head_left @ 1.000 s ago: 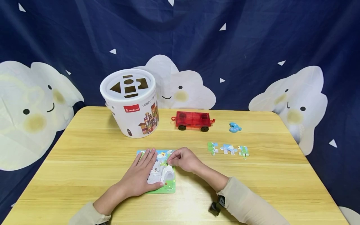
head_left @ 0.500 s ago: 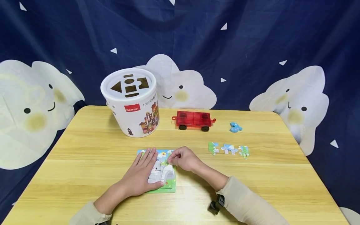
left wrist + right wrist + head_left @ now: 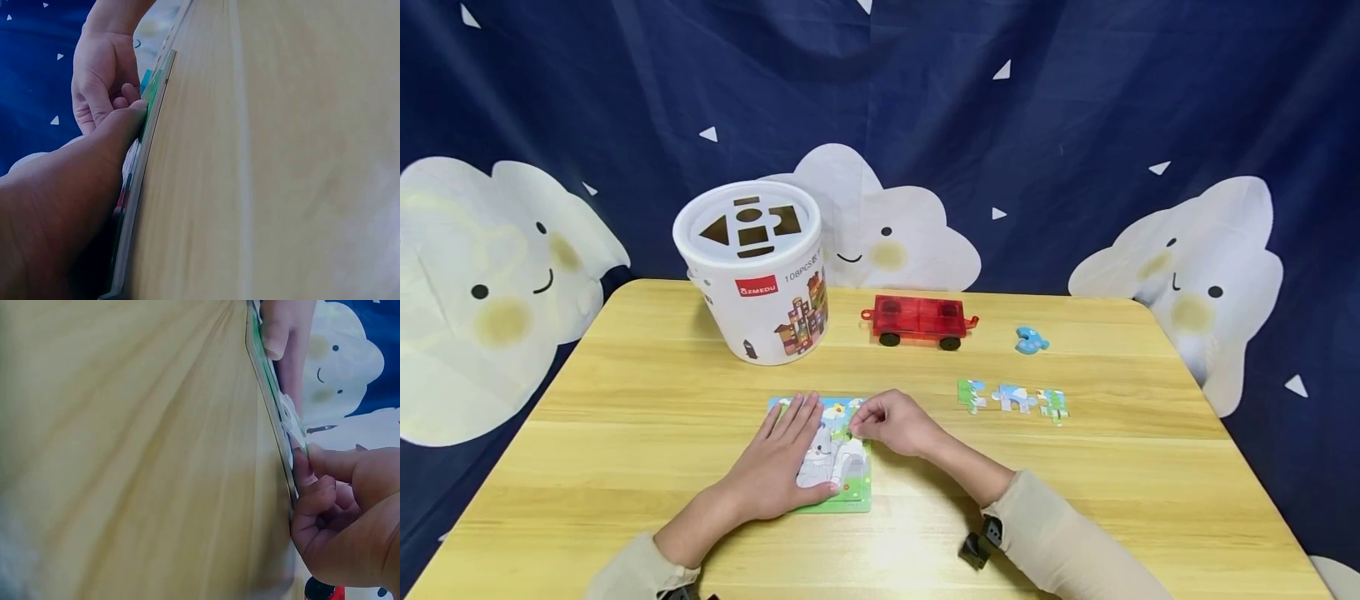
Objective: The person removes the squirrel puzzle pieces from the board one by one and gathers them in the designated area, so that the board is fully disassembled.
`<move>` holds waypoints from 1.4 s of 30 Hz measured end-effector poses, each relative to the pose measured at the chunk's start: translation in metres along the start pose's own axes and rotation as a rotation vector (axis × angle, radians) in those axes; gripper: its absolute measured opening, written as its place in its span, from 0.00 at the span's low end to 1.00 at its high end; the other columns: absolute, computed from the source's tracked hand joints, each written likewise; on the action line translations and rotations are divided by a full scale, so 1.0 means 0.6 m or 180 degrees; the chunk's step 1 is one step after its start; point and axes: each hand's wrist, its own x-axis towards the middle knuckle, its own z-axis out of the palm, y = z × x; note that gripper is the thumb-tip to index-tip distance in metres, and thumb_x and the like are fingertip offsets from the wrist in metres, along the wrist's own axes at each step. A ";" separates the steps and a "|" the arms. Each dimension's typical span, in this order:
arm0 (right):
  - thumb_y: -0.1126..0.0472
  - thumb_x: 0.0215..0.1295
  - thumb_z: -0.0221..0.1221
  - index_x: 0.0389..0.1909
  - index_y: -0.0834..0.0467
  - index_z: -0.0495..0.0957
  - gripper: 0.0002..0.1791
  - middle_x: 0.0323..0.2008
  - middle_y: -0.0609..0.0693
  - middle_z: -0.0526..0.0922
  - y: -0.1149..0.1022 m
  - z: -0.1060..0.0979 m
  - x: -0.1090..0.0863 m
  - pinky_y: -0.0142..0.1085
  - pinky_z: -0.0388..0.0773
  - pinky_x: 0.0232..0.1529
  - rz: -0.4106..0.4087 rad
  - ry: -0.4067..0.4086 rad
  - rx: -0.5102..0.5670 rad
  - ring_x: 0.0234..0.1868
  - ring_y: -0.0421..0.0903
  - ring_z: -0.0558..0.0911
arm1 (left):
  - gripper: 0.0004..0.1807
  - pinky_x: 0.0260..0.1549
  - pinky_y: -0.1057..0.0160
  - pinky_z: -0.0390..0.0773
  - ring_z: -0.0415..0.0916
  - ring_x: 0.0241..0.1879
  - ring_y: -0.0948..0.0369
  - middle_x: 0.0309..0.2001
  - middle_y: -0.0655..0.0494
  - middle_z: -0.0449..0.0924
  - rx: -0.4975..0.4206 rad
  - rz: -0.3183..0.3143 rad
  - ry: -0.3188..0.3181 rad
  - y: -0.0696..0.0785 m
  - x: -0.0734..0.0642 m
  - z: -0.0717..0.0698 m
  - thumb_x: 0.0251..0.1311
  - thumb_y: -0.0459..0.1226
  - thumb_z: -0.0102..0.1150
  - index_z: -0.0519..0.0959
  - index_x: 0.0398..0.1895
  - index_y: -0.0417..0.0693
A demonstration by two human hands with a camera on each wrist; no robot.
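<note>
A jigsaw puzzle [image 3: 853, 487] with a grey-white cartoon animal on green and blue lies in its tray near the front of the table. My left hand [image 3: 775, 467] rests flat on its left half, fingers straight and spread, hiding that part of the picture. At the puzzle's upper right edge, my right hand [image 3: 891, 423] pinches a puzzle piece [image 3: 299, 431] between thumb and index finger. In the right wrist view this piece stands tilted up from the board, its lower end against the puzzle. The left thumb [image 3: 134, 112] presses near the puzzle's lower edge in the left wrist view.
Right of the puzzle lie several loose jigsaw pieces [image 3: 1015, 398] in a row. Behind them sits a small blue toy piece [image 3: 1031, 340]. A red transparent toy car base [image 3: 919, 318] and a white block bucket [image 3: 752, 275] with a cutout lid stand toward the back.
The head view has shifted slightly. Both hands keep their places on the puzzle, the right still pinching the puzzle piece.
</note>
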 end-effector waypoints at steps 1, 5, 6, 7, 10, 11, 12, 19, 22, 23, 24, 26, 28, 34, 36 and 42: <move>0.66 0.68 0.65 0.33 0.59 0.88 0.04 0.26 0.43 0.83 0.001 0.000 0.001 0.28 0.68 0.29 -0.0035 -0.0013 -0.0023 0.26 0.38 0.72 | 0.62 0.76 0.41 0.35 0.34 0.81 0.48 0.82 0.43 0.37 0.0007 -0.0001 0.0001 0.000 0.000 0.000 0.61 0.73 0.51 0.46 0.81 0.36; 0.66 0.68 0.65 0.33 0.58 0.88 0.05 0.26 0.42 0.83 0.002 -0.002 0.003 0.28 0.69 0.28 -0.0133 -0.0079 -0.0097 0.26 0.37 0.73 | 0.62 0.76 0.42 0.36 0.34 0.81 0.48 0.82 0.43 0.37 0.0024 0.0006 0.0007 0.001 0.000 0.000 0.61 0.72 0.52 0.47 0.81 0.36; 0.67 0.68 0.65 0.33 0.58 0.87 0.05 0.26 0.42 0.83 0.002 -0.002 0.004 0.27 0.69 0.28 -0.0154 -0.0105 -0.0125 0.26 0.37 0.73 | 0.62 0.76 0.42 0.36 0.34 0.81 0.48 0.82 0.43 0.37 0.0026 0.0005 0.0006 0.001 0.000 -0.001 0.61 0.72 0.53 0.47 0.81 0.36; 0.67 0.68 0.65 0.33 0.57 0.87 0.05 0.26 0.42 0.83 0.002 -0.003 0.004 0.27 0.69 0.28 -0.0184 -0.0134 -0.0151 0.25 0.36 0.73 | 0.62 0.76 0.42 0.36 0.34 0.81 0.48 0.82 0.43 0.37 0.0033 0.0002 0.0001 0.001 0.000 -0.001 0.61 0.72 0.53 0.47 0.81 0.36; 0.68 0.68 0.64 0.32 0.56 0.87 0.06 0.25 0.41 0.82 -0.001 -0.007 0.006 0.27 0.68 0.26 -0.0291 -0.0218 -0.0242 0.24 0.35 0.72 | 0.62 0.76 0.42 0.36 0.34 0.81 0.48 0.82 0.44 0.37 0.0020 -0.0014 -0.0023 0.001 0.000 -0.002 0.61 0.72 0.52 0.46 0.81 0.36; 0.68 0.68 0.64 0.32 0.56 0.87 0.06 0.25 0.42 0.82 -0.002 -0.008 0.007 0.27 0.68 0.26 -0.0338 -0.0242 -0.0277 0.23 0.35 0.71 | 0.62 0.76 0.41 0.36 0.34 0.81 0.48 0.82 0.43 0.37 0.0012 -0.0018 -0.0031 0.002 0.000 -0.002 0.61 0.72 0.53 0.46 0.81 0.36; 0.68 0.68 0.64 0.32 0.56 0.86 0.07 0.25 0.42 0.82 -0.002 -0.009 0.007 0.27 0.68 0.25 -0.0379 -0.0260 -0.0310 0.23 0.35 0.71 | 0.62 0.76 0.41 0.36 0.34 0.81 0.48 0.82 0.43 0.37 0.0010 -0.0022 -0.0043 0.002 0.000 -0.003 0.61 0.72 0.53 0.46 0.81 0.36; 0.68 0.68 0.64 0.33 0.59 0.87 0.05 0.25 0.44 0.82 -0.005 -0.012 0.008 0.27 0.69 0.27 -0.0290 -0.0327 -0.0189 0.24 0.36 0.72 | 0.62 0.76 0.39 0.38 0.36 0.80 0.44 0.82 0.40 0.39 -0.0015 0.0002 -0.0027 0.006 -0.001 -0.009 0.61 0.71 0.54 0.48 0.80 0.34; 0.69 0.68 0.63 0.35 0.62 0.87 0.05 0.26 0.45 0.82 -0.006 -0.013 0.011 0.27 0.69 0.29 -0.0063 -0.0302 0.0042 0.26 0.37 0.72 | 0.61 0.76 0.40 0.38 0.38 0.80 0.44 0.82 0.40 0.40 -0.0016 0.0013 0.0017 0.007 -0.001 -0.009 0.61 0.70 0.55 0.49 0.80 0.33; 0.68 0.69 0.63 0.35 0.62 0.87 0.05 0.27 0.46 0.82 -0.006 -0.013 0.012 0.28 0.69 0.29 0.0012 -0.0272 0.0106 0.27 0.38 0.72 | 0.61 0.76 0.39 0.38 0.38 0.80 0.43 0.81 0.39 0.41 -0.0022 0.0019 0.0035 0.007 0.000 -0.009 0.61 0.70 0.55 0.49 0.80 0.33; 0.68 0.69 0.63 0.36 0.63 0.87 0.05 0.27 0.46 0.82 -0.006 -0.014 0.013 0.28 0.68 0.28 0.0076 -0.0241 0.0162 0.27 0.38 0.71 | 0.61 0.76 0.40 0.38 0.38 0.80 0.43 0.81 0.39 0.41 -0.0024 0.0019 0.0036 0.007 0.000 -0.008 0.61 0.69 0.55 0.49 0.80 0.33; 0.68 0.69 0.63 0.37 0.64 0.87 0.05 0.28 0.46 0.82 -0.005 -0.015 0.015 0.28 0.66 0.27 0.0178 -0.0174 0.0252 0.26 0.39 0.70 | 0.61 0.76 0.40 0.38 0.38 0.80 0.44 0.82 0.40 0.40 -0.0028 0.0012 0.0032 0.007 0.000 -0.008 0.61 0.70 0.55 0.48 0.80 0.33; 0.67 0.70 0.62 0.38 0.65 0.87 0.06 0.28 0.47 0.82 -0.003 -0.018 0.016 0.29 0.65 0.25 0.0257 -0.0121 0.0346 0.25 0.39 0.69 | 0.61 0.76 0.40 0.37 0.37 0.80 0.44 0.82 0.40 0.40 -0.0020 0.0005 0.0017 0.007 0.001 -0.007 0.61 0.70 0.55 0.48 0.80 0.33; 0.64 0.70 0.63 0.40 0.64 0.88 0.07 0.24 0.48 0.79 0.003 -0.031 0.012 0.29 0.63 0.22 0.0318 -0.0087 0.0531 0.21 0.39 0.68 | 0.61 0.76 0.40 0.37 0.37 0.81 0.45 0.82 0.41 0.40 0.0039 0.0017 0.0041 0.005 0.002 -0.007 0.61 0.70 0.54 0.48 0.80 0.34; 0.63 0.70 0.63 0.40 0.63 0.88 0.08 0.24 0.48 0.78 0.003 -0.037 0.008 0.29 0.63 0.22 0.0325 -0.0090 0.0566 0.21 0.39 0.68 | 0.61 0.76 0.40 0.37 0.36 0.81 0.45 0.82 0.41 0.39 0.0026 0.0022 0.0037 0.005 0.002 -0.007 0.61 0.70 0.55 0.48 0.80 0.34; 0.61 0.71 0.63 0.42 0.62 0.88 0.09 0.19 0.47 0.71 0.013 -0.074 -0.019 0.30 0.60 0.21 0.0340 -0.0126 0.0628 0.20 0.41 0.64 | 0.62 0.76 0.41 0.35 0.34 0.81 0.47 0.82 0.43 0.37 -0.0040 -0.0005 -0.0035 0.004 0.000 -0.007 0.61 0.70 0.55 0.46 0.81 0.35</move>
